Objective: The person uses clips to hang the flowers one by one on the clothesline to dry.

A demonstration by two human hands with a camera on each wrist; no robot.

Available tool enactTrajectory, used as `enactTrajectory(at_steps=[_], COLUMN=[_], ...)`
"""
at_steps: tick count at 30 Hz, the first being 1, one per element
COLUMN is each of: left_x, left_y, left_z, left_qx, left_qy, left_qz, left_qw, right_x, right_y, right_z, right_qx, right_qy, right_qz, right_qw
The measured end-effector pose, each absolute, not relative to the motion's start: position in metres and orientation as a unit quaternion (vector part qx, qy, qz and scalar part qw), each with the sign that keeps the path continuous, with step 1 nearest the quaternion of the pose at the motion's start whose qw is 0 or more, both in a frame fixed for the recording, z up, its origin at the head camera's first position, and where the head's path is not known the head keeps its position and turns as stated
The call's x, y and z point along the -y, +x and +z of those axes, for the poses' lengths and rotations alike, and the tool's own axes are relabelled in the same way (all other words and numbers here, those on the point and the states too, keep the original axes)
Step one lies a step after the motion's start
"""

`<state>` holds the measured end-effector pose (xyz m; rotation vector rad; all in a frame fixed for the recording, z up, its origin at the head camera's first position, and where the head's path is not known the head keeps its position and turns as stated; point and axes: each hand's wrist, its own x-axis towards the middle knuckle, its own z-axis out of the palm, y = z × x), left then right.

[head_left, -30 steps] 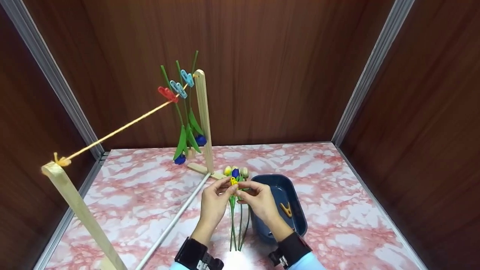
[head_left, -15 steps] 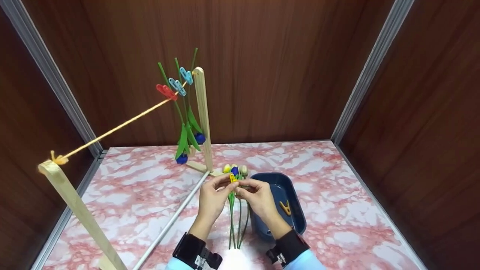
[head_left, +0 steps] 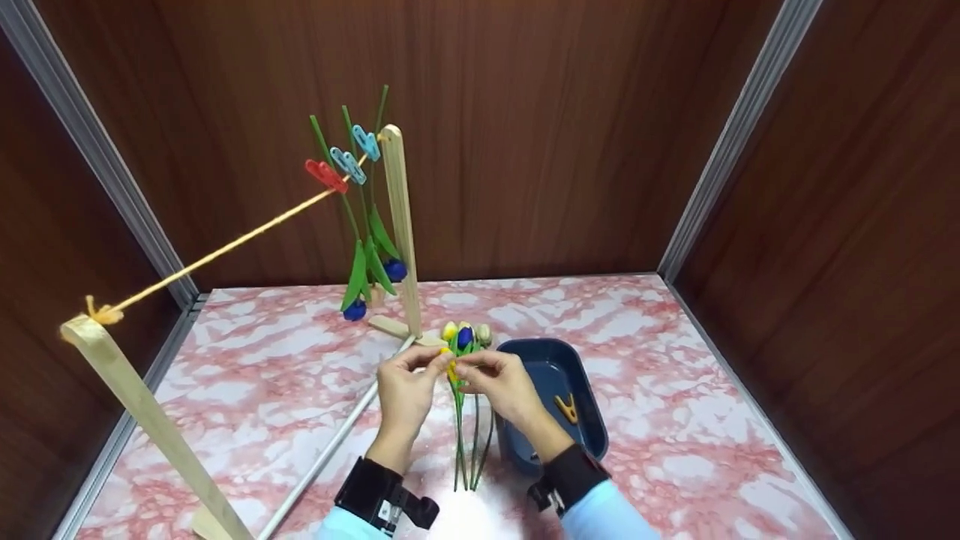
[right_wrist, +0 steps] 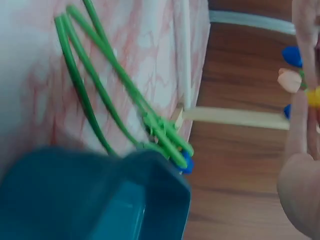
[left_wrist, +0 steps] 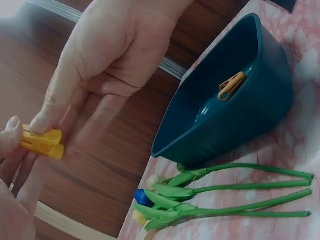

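A yellow clothespin [left_wrist: 47, 142] is held between both hands, above the tulips on the table. My left hand [head_left: 405, 394] pinches one end with thumb and fingertips. From the other side, my right hand [head_left: 512, 386] has its thumb tip on the clothespin and its fingers around it. Beneath the hands lies a bunch of artificial tulips [left_wrist: 172, 192], with yellow, blue and whitish heads at the far end and green stems toward me. Right beside the bunch stands a dark blue basin [head_left: 594, 405], with an orange-yellow clothespin [left_wrist: 232, 86] inside.
At left, a yellow cord [head_left: 247, 238] runs between two wooden posts [head_left: 157, 427]. Near the far post, a red clothespin [head_left: 326, 175] and two light blue clothespins [head_left: 348, 165] hold three tulips [head_left: 355, 281] head down. A white rod [head_left: 330, 448] joins the posts along the marbled table.
Both hands have shifted slightly left together, with the yellow clothespin between them. The head view has tilted a little, so the stand and basin sit slightly higher. The hanging tulips stay clipped.
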<state>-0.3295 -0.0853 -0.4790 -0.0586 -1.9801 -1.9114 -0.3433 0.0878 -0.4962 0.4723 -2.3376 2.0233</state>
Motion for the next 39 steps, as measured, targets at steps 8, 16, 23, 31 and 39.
enactTrajectory(at_steps=[8,16,23,31,39], left_x=[0.101,0.104,0.108,0.114,0.123], left_y=[-0.336,-0.335,-0.335,-0.333,-0.331], left_z=[-0.471,-0.468,-0.468,-0.462,-0.441], left_qx=[0.701,0.709,0.710,0.704,0.688], left_qy=[-0.003,0.000,0.002,-0.004,-0.012], left_qz=[-0.669,-0.664,-0.661,-0.662,-0.662], left_qw=[0.248,0.239,0.245,0.258,0.297], right_x=[-0.089,-0.062,-0.063,-0.075,-0.082], right_y=[-0.381,-0.386,-0.388,-0.397,-0.412], right_z=[-0.507,-0.529,-0.543,-0.528,-0.511], right_qx=[0.941,0.816,0.818,0.817,0.845], right_qy=[0.311,0.465,0.478,0.519,0.492], right_qz=[0.082,-0.328,-0.307,-0.200,0.064], right_qw=[0.103,0.106,0.094,0.149,0.199])
